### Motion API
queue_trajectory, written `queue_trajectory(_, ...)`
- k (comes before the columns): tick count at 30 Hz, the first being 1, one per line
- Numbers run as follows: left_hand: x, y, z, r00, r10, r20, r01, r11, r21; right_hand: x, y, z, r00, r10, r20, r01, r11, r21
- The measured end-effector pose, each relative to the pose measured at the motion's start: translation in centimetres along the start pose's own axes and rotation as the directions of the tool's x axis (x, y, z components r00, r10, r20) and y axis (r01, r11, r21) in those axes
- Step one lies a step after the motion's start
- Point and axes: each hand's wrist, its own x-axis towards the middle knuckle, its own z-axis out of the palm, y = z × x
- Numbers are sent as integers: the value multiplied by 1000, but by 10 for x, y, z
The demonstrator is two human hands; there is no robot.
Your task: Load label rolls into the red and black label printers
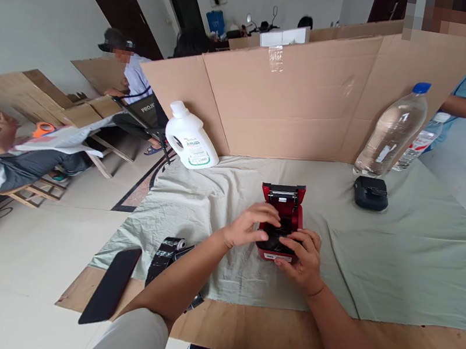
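A small red and black box, which looks like a portable receipt printer [301, 218], sits on the cloth in front of me with its lid [284, 192] raised at the back. Over its dark inside reaches my left hand [251, 224] from the left, thumb and fingers apart. My right hand [303, 257] is at the front right corner, its thumb low on the front wall and its fingers bent over the rim, gripping the box. What lies inside the box is dark and partly covered by my fingers.
Left of my arm lie a black shiny roll [163, 258] and a phone [111, 285]. A white jug [192, 137], a large water bottle [392, 132], a smaller bottle [420, 144] and a black device [370, 193] stand before a cardboard screen [288, 106]. Other people are nearby.
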Motion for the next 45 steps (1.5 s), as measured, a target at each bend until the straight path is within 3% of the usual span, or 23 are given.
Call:
queue_trajectory(2, 4, -7, -1, 967, -49, -251, 83, 989, 124, 0, 1, 0, 1000, 14, -5, -14, 1000, -2)
queue_trajectory(4, 10, -15, -1, 918, -99, -383, 189, 960, 207, 0, 1, 0, 999, 40, -25, -40, 999, -10)
queue_trajectory(8, 18, -29, 5, 940, -136, -314, 199, 963, 181, 2, -2, -1, 999, 21, -44, -22, 999, -34)
queue_trajectory(11, 13, -27, 13, 929, -115, -353, 179, 972, 155, 3, -5, -1, 998, -55, -25, 54, 997, -48)
queue_trajectory(18, -22, -7, 27, 934, -82, -349, 156, 969, 190, 0, -7, 0, 997, -75, 14, 76, 994, -78)
queue_trajectory(23, -46, -4, 47, 944, -30, -329, 131, 949, 289, 0, -8, 0, 998, -51, 23, 54, 990, -129)
queue_trajectory(32, -54, -18, 78, 883, 50, -466, 112, 943, 314, 1, -6, 6, 1000, 17, 19, -12, 969, -245)
queue_trajectory(36, -53, -22, 83, 857, 60, -511, 119, 943, 310, 5, -6, 2, 999, 28, 33, -18, 959, -282)
queue_trajectory(45, -53, -22, 85, 846, 67, -529, 132, 935, 329, 7, -9, -1, 997, 48, 56, -26, 938, -346)
